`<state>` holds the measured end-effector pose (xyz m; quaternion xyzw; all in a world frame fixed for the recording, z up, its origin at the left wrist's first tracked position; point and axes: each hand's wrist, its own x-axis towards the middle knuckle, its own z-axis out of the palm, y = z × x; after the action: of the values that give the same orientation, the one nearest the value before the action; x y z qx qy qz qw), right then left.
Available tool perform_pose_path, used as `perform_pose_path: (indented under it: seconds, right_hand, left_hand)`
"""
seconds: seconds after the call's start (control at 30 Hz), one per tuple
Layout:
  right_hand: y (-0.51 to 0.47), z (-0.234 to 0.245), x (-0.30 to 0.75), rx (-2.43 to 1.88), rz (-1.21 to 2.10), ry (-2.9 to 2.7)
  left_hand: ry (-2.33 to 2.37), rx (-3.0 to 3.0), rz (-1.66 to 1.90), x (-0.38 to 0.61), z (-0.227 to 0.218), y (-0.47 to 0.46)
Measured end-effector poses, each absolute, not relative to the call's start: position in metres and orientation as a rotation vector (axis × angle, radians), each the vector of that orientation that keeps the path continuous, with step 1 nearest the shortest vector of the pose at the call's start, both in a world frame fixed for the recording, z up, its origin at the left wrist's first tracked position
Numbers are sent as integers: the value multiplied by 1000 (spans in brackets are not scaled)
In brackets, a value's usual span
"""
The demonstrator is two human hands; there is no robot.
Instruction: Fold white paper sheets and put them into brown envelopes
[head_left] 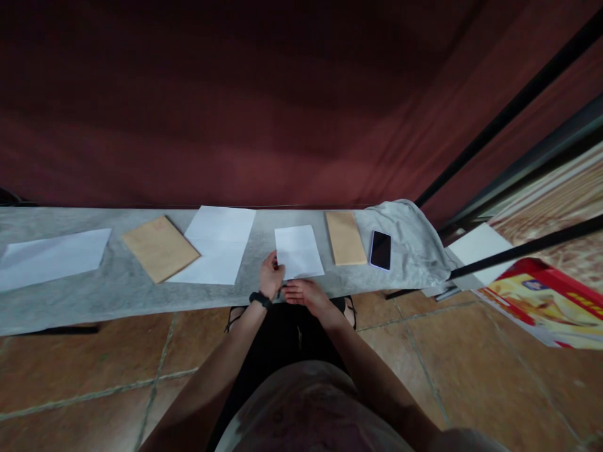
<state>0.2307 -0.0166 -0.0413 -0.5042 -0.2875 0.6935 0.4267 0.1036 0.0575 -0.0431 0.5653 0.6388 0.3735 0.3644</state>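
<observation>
Two hands show in the head view: my left hand [271,277] touches the small white sheet [300,252] at its near-left corner, pinched or not I can't tell; my right hand [308,296], fingers outstretched, sits by its near edge. Uneven pressure could crease it on the grey cloth [117,292].

No text legible; yellow lettering [585,302] on red-and-yellow box [541,304] too blurred

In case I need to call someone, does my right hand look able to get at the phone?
Probably yes: the phone lies uncovered on the grey cloth, and nothing upright appears between it and the right hand; the brown rectangle beside it lies flat.
</observation>
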Motion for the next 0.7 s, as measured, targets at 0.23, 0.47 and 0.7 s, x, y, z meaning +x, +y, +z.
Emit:
perform_pose_path:
  seconds: [0.23,0.47,0.7]
  right_hand:
    - [-17,-38,260,-1577,835,-1422]
    - [-20,-60,280,-1768,141,-2123]
    - [-26,-65,295,-1797,77,-2097]
  left_hand:
    - [1630,2302,638,120,-49,30]
    - [1663,2502,370,120,-63,16]
    - [1771,2446,480,92,-61,22]
